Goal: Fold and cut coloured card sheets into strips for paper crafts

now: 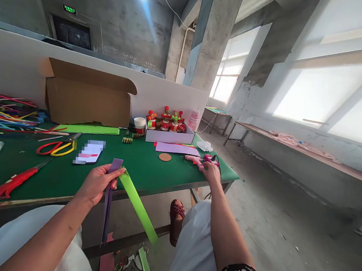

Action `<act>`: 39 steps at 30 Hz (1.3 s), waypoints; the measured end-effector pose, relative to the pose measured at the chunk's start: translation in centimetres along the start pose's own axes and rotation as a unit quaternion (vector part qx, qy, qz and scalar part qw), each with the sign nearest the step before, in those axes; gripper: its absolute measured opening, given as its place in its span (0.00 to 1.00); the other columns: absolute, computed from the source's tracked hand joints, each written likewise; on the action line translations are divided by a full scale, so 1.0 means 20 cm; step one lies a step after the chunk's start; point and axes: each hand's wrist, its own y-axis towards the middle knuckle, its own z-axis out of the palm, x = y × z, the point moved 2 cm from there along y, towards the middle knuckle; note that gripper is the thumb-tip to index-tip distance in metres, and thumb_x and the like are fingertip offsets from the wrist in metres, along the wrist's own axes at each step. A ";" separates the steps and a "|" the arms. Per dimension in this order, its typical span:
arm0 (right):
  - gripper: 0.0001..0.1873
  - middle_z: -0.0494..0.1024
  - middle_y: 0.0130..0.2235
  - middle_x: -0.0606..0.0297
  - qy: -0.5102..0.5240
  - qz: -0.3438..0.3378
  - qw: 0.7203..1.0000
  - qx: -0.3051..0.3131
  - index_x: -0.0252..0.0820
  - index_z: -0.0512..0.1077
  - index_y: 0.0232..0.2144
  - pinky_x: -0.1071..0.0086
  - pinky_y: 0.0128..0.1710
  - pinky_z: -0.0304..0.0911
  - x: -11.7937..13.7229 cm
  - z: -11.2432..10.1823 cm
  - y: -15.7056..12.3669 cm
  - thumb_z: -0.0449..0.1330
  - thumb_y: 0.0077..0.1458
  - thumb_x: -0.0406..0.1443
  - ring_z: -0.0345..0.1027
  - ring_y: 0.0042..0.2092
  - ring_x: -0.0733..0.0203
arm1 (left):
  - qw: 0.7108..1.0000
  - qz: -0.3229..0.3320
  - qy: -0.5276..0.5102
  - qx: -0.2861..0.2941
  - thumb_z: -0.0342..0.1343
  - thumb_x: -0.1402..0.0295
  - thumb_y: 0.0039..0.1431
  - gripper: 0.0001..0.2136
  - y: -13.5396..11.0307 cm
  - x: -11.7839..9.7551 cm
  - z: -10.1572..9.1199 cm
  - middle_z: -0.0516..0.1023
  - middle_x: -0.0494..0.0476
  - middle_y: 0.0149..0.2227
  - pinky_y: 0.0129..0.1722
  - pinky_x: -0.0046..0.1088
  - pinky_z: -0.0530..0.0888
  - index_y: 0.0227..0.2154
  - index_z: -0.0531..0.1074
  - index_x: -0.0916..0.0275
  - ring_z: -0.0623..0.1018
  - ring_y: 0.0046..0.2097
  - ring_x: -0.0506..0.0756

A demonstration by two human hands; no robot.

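Left grip (98,182) pinches a purple strip (107,211) and a lime-green strip (137,207); lengths dangling below it could skew them. Right grip (212,173) touches the pink glue gun (193,159), closure indeterminable; adjacent cord (219,161) could snag.

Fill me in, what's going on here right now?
A person sits at a green table. The left hand's grip pinches a purple strip and a green strip together, their lower ends hanging past the table edge. The right hand's grip is on the pink glue gun at the table's right end; how firmly is unclear. A round brown disc lies between the hands, and red cup figures stand in a box behind.
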 end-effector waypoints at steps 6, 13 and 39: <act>0.15 0.82 0.49 0.60 -0.011 -0.011 1.000 0.015 0.47 0.79 0.49 0.68 0.44 0.63 0.02 0.01 0.01 0.62 0.60 0.35 0.71 0.53 0.52 | 1.000 -0.007 0.002 0.004 0.73 0.51 0.26 0.23 0.00 0.01 0.02 0.66 0.44 0.16 0.16 0.24 0.59 0.21 0.72 0.62 0.61 0.16 0.45; 0.15 0.80 0.52 0.58 -0.029 -0.011 0.999 0.017 0.47 0.79 0.49 0.68 0.45 0.62 0.03 0.02 0.02 0.60 0.62 0.35 0.70 0.55 0.53 | 1.000 -0.017 0.001 0.013 0.73 0.52 0.27 0.23 -0.01 0.01 0.02 0.66 0.44 0.15 0.17 0.24 0.59 0.22 0.74 0.63 0.61 0.16 0.45; 0.15 0.78 0.52 0.56 -0.050 0.019 0.998 0.040 0.49 0.79 0.50 0.64 0.44 0.66 0.07 0.02 0.01 0.57 0.64 0.35 0.69 0.56 0.48 | 0.999 -0.046 0.005 0.021 0.73 0.53 0.25 0.22 -0.01 0.02 0.04 0.68 0.45 0.16 0.17 0.24 0.60 0.21 0.75 0.63 0.62 0.16 0.45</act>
